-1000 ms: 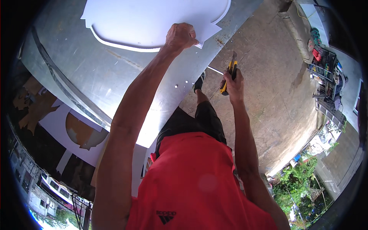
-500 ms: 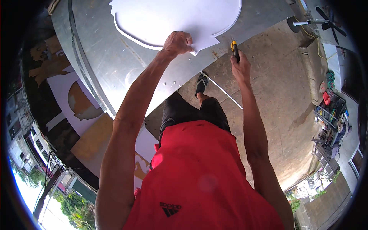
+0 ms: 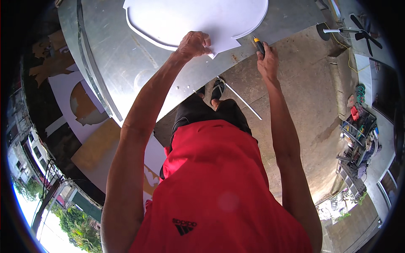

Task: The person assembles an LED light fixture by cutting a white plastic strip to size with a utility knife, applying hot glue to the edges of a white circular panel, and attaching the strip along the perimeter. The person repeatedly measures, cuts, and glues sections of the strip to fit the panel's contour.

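A large white sheet (image 3: 190, 19) with a raised curved rim and pointed corners lies on the grey metal tabletop (image 3: 126, 55). At its near edge, beside one pointed corner, my left hand (image 3: 195, 43) has its fingers curled closed around the sheet's edge; part of the grip is hidden under the hand. My right hand (image 3: 268, 62) is wrapped round a black and yellow utility knife (image 3: 260, 46), whose tip points up and away from me. The knife is held just off the table's near right edge, apart from the sheet.
Small white scraps (image 3: 188, 87) sit near the table's front edge. A thin white strip (image 3: 242, 101) lies on the concrete floor by my feet. Cut boards (image 3: 63, 105) are on the left, a black-bladed fan (image 3: 365, 33) stands far right, and a cluttered rack (image 3: 358, 130) lines the right wall.
My right hand has shifted slightly to the right with the knife, which now tilts more to the left. My left hand stays at the sheet's edge. My feet have shifted a little.
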Tool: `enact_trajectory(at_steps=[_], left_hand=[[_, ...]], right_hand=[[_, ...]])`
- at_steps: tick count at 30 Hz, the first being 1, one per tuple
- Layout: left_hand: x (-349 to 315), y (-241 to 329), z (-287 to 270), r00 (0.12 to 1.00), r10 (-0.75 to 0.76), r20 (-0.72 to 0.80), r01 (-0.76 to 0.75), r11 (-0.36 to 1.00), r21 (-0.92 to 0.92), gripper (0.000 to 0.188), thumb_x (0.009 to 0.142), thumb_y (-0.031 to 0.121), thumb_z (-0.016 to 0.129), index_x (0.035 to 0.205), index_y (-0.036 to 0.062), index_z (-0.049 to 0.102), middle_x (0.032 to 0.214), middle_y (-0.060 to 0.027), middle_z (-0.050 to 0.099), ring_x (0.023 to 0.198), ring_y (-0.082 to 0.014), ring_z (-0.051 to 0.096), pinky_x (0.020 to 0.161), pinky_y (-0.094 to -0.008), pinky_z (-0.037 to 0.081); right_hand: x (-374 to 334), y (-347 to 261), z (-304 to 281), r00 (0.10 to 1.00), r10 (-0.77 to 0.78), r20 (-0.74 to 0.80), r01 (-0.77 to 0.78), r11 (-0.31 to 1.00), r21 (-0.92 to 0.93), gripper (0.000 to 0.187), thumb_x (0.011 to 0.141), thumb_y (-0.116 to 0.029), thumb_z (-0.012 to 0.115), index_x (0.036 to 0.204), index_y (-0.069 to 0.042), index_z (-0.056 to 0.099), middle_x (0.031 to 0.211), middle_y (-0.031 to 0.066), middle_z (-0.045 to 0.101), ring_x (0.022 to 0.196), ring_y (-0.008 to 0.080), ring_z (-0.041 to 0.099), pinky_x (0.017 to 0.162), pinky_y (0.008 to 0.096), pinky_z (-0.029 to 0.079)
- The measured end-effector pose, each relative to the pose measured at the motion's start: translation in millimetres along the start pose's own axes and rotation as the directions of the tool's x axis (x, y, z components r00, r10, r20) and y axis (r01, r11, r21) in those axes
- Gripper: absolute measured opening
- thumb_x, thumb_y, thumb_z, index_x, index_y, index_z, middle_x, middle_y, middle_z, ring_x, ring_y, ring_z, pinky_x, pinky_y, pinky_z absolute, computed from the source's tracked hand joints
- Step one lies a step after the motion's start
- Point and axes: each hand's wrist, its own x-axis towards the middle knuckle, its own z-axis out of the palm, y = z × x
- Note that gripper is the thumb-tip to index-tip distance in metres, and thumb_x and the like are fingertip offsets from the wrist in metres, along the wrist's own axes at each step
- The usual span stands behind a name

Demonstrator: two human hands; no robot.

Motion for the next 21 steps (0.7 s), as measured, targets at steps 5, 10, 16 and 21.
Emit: enact_trajectory(at_steps=[5, 10, 16, 21], left_hand=[[1, -11, 5, 0.999, 0.037, -0.03, -0.035, 0.997, 0.065, 0.035, 0.069, 0.019, 0.09, 0.099, 0.0079, 0.075, 0.098, -0.0082, 0.075, 0.094, -0.025, 0.072, 0.083, -0.0379, 0.057], [-1, -10, 6, 0.997, 0.055, -0.051, -0.053, 0.998, 0.041, 0.036, 0.069, 0.019, 0.088, 0.102, 0.0086, 0.074, 0.099, -0.0085, 0.074, 0.095, -0.0265, 0.071, 0.085, -0.0387, 0.056], [-3, -7, 6, 0.992, 0.092, -0.091, -0.091, 0.996, 0.016, 0.038, 0.067, 0.016, 0.089, 0.1, 0.0031, 0.073, 0.097, -0.014, 0.072, 0.092, -0.0273, 0.071, 0.083, -0.0375, 0.057], [-6, -4, 5, 0.988, 0.086, -0.126, -0.078, 0.995, 0.066, 0.037, 0.069, 0.016, 0.088, 0.099, 0.004, 0.072, 0.097, -0.0129, 0.071, 0.093, -0.0281, 0.07, 0.083, -0.0384, 0.056]], right_hand=[[10, 16, -4, 1.0, -0.015, 0.012, 0.015, 1.0, -0.004, 0.048, 0.089, -0.015, 0.072, 0.135, -0.01, 0.06, 0.11, 0.0156, 0.06, 0.108, 0.0365, 0.059, 0.092, 0.0471, 0.05], [27, 17, -10, 0.998, 0.027, -0.058, -0.029, 0.999, -0.034, 0.044, 0.089, -0.012, 0.071, 0.132, -0.005, 0.062, 0.112, 0.0182, 0.061, 0.108, 0.038, 0.06, 0.092, 0.0473, 0.05], [75, 55, -8, 0.98, -0.123, -0.158, 0.113, 0.991, -0.07, 0.045, 0.089, -0.017, 0.072, 0.132, -0.007, 0.064, 0.11, 0.0219, 0.063, 0.101, 0.0421, 0.064, 0.09, 0.0491, 0.051], [101, 47, -22, 0.982, -0.154, -0.11, 0.118, 0.952, -0.282, 0.037, 0.09, -0.012, 0.07, 0.126, -0.006, 0.065, 0.115, 0.0156, 0.064, 0.106, 0.0364, 0.061, 0.09, 0.0438, 0.05]])
